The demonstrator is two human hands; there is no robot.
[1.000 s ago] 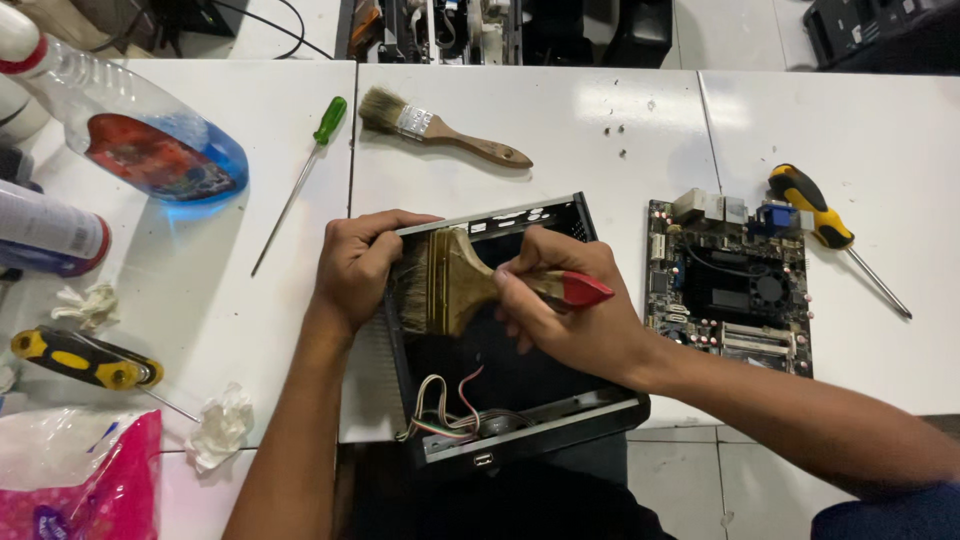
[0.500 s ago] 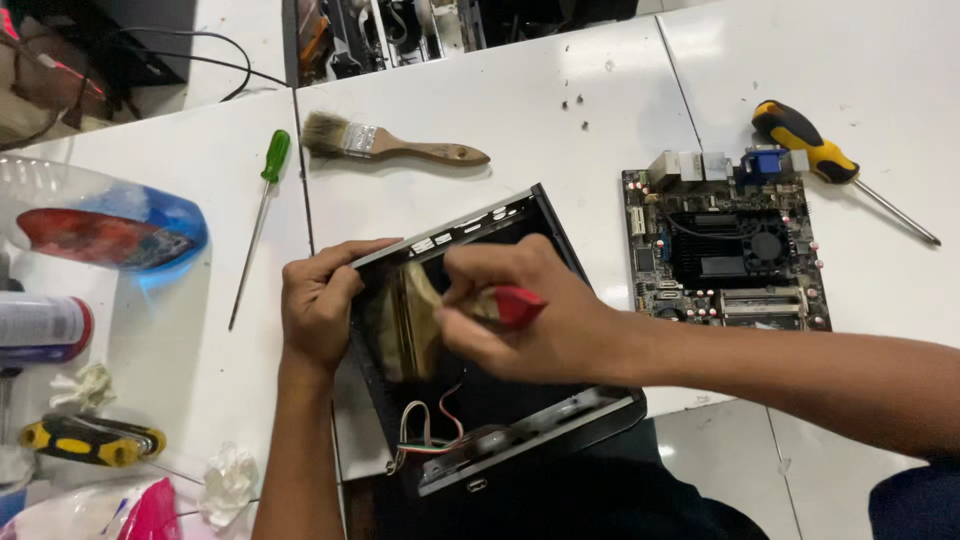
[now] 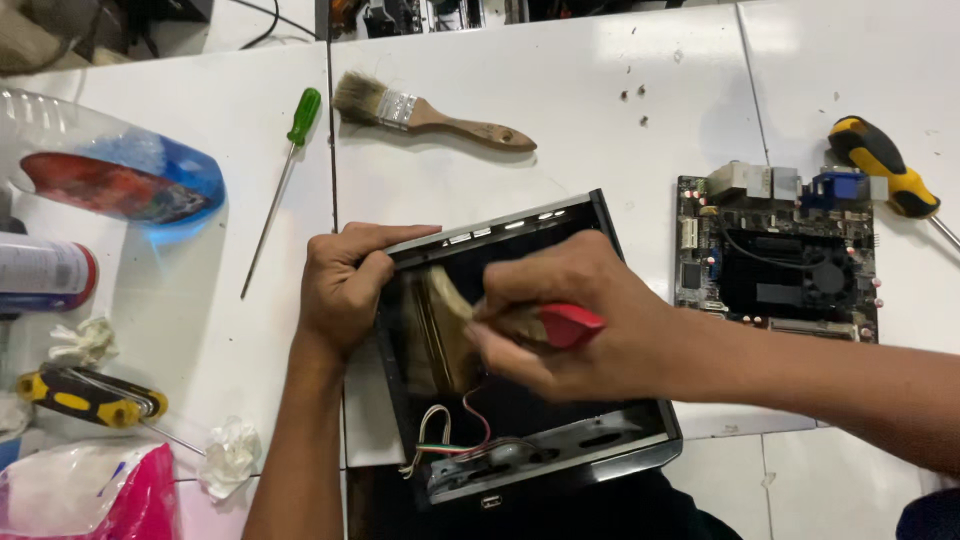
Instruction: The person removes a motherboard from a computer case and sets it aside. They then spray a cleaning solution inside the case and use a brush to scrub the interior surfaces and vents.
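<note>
An open black computer case [image 3: 610, 440] lies on the white table in front of me, with thin coloured wires [image 3: 440, 430] at its near end. My left hand [image 3: 345, 285] grips the case's upper left corner and holds it steady. My right hand [image 3: 570, 320] is closed on a red-handled paintbrush [image 3: 570, 325], and its tan bristles [image 3: 445, 305] press into the left inside of the case. The brush looks blurred.
A green circuit board [image 3: 775, 255] lies right of the case. A wooden-handled brush [image 3: 430, 115] and a green screwdriver [image 3: 285, 165] lie beyond it. Yellow-black screwdrivers rest at far right [image 3: 885, 170] and near left [image 3: 85, 395]. A plastic bottle [image 3: 110, 170], spray can [image 3: 45, 275], crumpled tissues [image 3: 230, 455] and a pink-white bag [image 3: 80, 495] sit left.
My right hand has swept the red-handled brush leftward inside the case, toward my left hand. The left hand stays on the case corner. The view has shifted slightly.
</note>
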